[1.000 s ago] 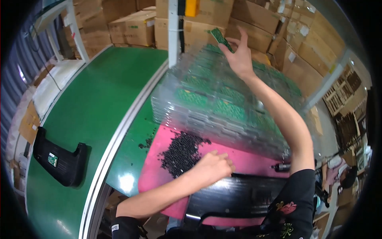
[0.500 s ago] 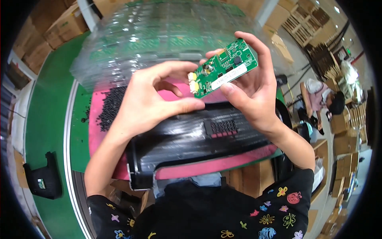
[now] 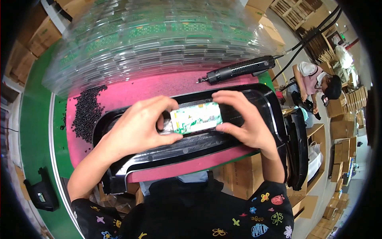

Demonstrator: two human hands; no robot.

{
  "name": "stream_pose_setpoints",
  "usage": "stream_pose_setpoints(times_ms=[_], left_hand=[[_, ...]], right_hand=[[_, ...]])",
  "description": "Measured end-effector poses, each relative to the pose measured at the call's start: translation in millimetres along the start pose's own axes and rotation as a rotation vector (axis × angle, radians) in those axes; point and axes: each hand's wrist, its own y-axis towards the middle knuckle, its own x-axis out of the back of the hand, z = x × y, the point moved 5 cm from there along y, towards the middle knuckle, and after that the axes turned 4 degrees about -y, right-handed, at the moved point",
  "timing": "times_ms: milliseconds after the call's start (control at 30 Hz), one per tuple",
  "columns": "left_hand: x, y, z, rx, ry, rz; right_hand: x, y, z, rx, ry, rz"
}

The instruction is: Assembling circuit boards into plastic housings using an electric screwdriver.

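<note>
A green circuit board (image 3: 197, 118), bright with glare and slightly blurred, lies level over the black plastic housing (image 3: 181, 151). My left hand (image 3: 139, 125) curls round the board's left end, its thumb at the lower corner and its fingers at the upper one. At the other end, my right hand (image 3: 247, 123) grips the board between thumb and fingers. The long housing rests on a pink mat (image 3: 149, 84). Whether the board touches the housing's inside is hidden by glare and fingers.
A black electric screwdriver (image 3: 240, 69) lies beyond the housing, cables running to the upper right. Small black screws (image 3: 85, 115) are heaped at left. Clear plastic trays (image 3: 159, 44) with green boards are stacked at the back. A co-worker (image 3: 314, 83) sits at right.
Both hands have lowered the circuit board from above the mat to the housing and turned it nearly level. The view has shifted, bringing the screwdriver and the housing's inside into sight.
</note>
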Motion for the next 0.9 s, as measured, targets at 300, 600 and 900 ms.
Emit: stream_pose_setpoints(times_ms=[300, 600, 900], left_hand=[[-21, 5, 4, -0.014, 0.231, 0.076], [-21, 6, 2, -0.027, 0.285, 0.105], [-15, 1, 2, 0.022, 0.289, 0.136]], right_hand=[[-16, -8, -20, -0.078, -0.039, 0.106], [-17, -6, -20, -0.01, -0.054, 0.099], [-5, -2, -5, -0.142, -0.01, 0.07]])
